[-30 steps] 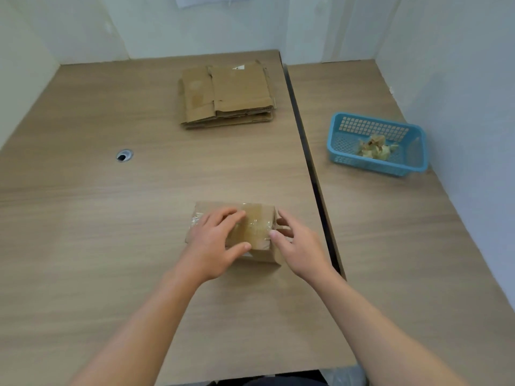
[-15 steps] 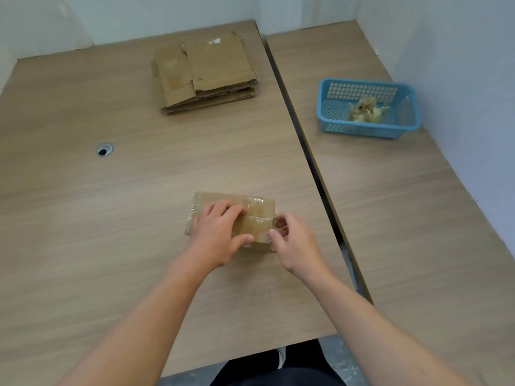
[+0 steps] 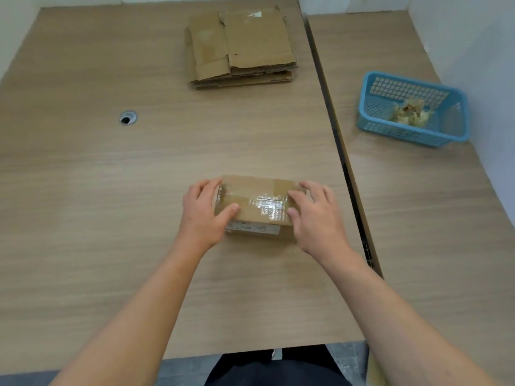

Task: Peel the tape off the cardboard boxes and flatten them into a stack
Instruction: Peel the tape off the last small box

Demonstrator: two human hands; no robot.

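A small brown cardboard box (image 3: 255, 190) stands closed on the wooden table (image 3: 111, 190), near its front edge. Clear shiny tape (image 3: 264, 206) runs across its top seam and a white label shows on its near side. My left hand (image 3: 202, 215) grips the box's left end, thumb on top, fingers over the far corner. My right hand (image 3: 315, 215) holds the right end, with thumb and forefinger tips on the tape's end. A stack of flattened cardboard boxes (image 3: 242, 45) lies at the far middle of the table.
A blue plastic basket (image 3: 412, 107) with crumpled tape inside sits on a second table to the right. A dark gap (image 3: 334, 135) divides the two tables. A round cable hole (image 3: 128, 117) is at the left. Walls close in behind and at right.
My left hand slid from the box's top to its left end, uncovering the taped seam. My right hand moved up onto the right end. The camera tilted down and closer.
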